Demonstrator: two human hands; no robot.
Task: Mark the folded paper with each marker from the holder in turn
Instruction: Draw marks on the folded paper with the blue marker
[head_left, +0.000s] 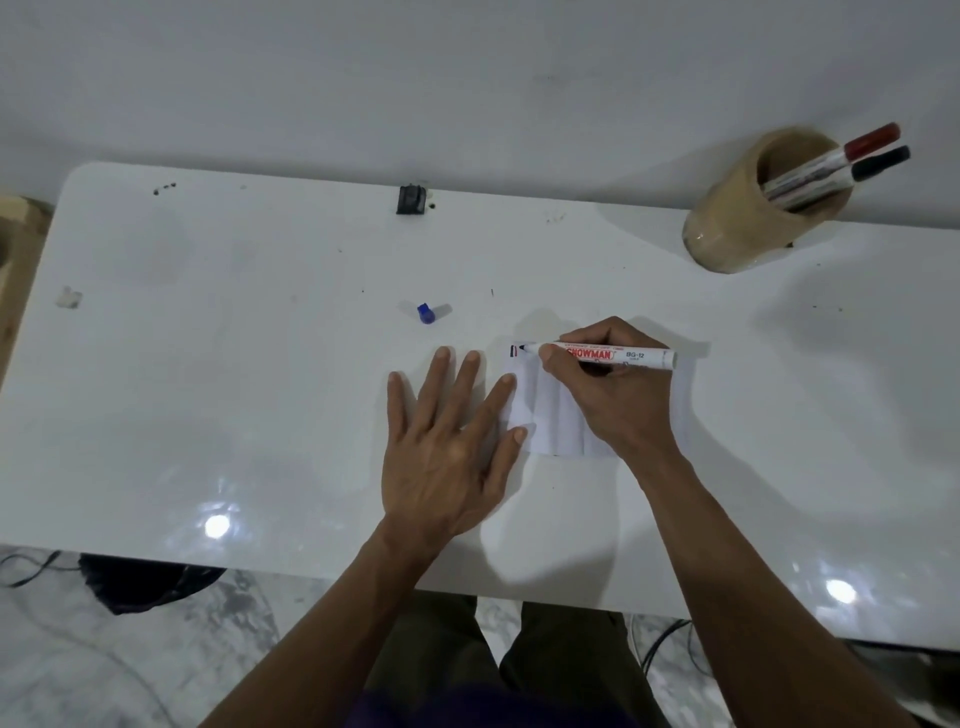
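A white folded paper (545, 415) lies on the white table (260, 389), partly under my hands. My right hand (608, 395) grips an uncapped white marker (623, 356), whose dark tip touches the paper's far left corner beside short dark and red strokes. My left hand (447, 447) lies flat with fingers spread, index finger and thumb pressing the paper's left edge. A blue cap (426, 313) stands on the table beyond my left hand. The tan round holder (753, 218) at the far right holds a red-capped marker (852, 150) and a black-capped marker (872, 166).
A small black clip-like object (412, 200) sits at the table's far edge by the wall. A crumpled white scrap (69, 297) lies at the far left. Cables and a dark object (145, 582) are on the floor below the near edge.
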